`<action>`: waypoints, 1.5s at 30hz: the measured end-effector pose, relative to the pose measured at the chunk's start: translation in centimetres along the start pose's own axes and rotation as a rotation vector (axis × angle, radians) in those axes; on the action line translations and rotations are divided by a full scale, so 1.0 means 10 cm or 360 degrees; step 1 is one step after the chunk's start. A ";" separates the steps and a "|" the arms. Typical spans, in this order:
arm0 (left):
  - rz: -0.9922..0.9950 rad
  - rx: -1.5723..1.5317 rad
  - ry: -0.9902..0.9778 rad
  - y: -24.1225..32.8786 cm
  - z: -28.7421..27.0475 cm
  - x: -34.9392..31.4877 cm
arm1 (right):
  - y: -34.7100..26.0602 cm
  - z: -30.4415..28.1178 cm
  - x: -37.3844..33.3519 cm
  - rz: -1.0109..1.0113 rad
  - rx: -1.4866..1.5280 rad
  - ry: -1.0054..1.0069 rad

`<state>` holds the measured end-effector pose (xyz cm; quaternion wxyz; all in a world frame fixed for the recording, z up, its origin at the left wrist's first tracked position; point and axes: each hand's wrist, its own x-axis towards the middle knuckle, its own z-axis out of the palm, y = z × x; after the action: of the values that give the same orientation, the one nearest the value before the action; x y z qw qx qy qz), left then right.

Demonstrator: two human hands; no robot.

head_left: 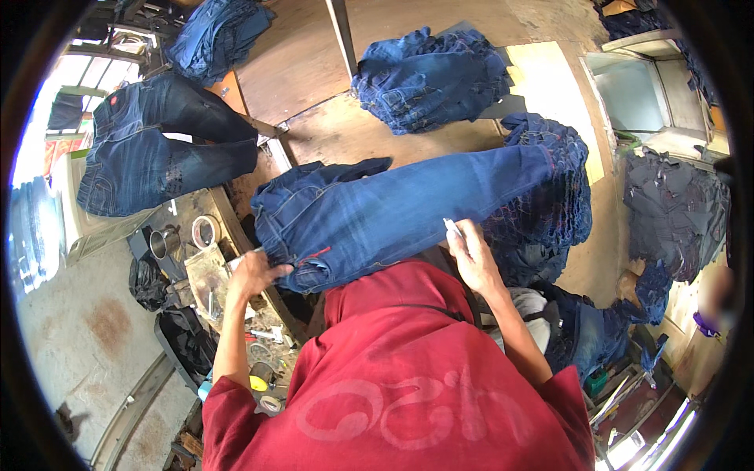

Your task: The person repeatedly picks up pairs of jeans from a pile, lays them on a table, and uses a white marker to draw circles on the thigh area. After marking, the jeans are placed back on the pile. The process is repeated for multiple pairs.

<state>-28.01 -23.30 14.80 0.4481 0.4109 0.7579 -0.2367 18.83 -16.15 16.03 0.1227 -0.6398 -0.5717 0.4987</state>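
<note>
A pair of blue jeans [408,204] lies stretched across in front of me, its waist end at the left and a leg running up to the right. At the waist edge, beside a pocket with a red strip, my left hand [253,276] is closed on the denim; part of its grip is hidden. My right hand [473,261] is closed around a small pale tool [451,226] with a light tip, just by the lower edge of the leg. Its exact kind is too small to tell.
Stacked jeans [561,192] stand under the leg's right end. Another jeans pile [432,82] is farther back. Dark jeans [169,145] hang over a support at left. Tape rolls [206,231] and tools crowd the lower left. Dark garments [675,212] are heaped at right.
</note>
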 end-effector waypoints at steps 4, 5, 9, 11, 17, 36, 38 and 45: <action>0.0786 -0.0368 0.1499 0.92 -0.61 0.01 | -0.18 0.19 -0.03 -0.0306 -0.0171 0.0179; 0.0873 -0.0467 0.1261 1.28 -0.62 0.12 | -0.23 0.27 -0.03 -0.0367 -0.0186 0.0172; 0.1133 -0.0053 0.0392 2.54 -0.24 0.91 | -0.41 0.72 0.08 -0.0558 -0.0145 0.0273; 0.1128 -0.0009 -0.0291 2.61 -0.14 1.31 | -0.42 0.87 0.17 -0.0851 -0.0337 0.0424; 0.1505 -0.0005 0.0614 2.54 0.04 1.86 | -0.41 1.21 0.40 -0.0976 -0.0546 0.0609; 0.1656 -0.0141 0.1104 2.63 0.12 2.10 | -0.29 1.31 0.40 -0.0856 -0.0930 0.0423; 0.1618 -0.0121 0.1091 2.63 0.11 2.09 | -0.25 1.28 0.33 -0.0823 -0.0862 0.0418; 0.1611 -0.0126 0.1210 2.64 0.12 2.06 | -0.36 1.35 0.71 -0.0780 -0.0710 0.0443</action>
<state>-10.77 -1.17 -3.49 0.2190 0.7569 0.5840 0.1951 5.03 -14.57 8.71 0.1727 -0.5567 -0.7806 0.2255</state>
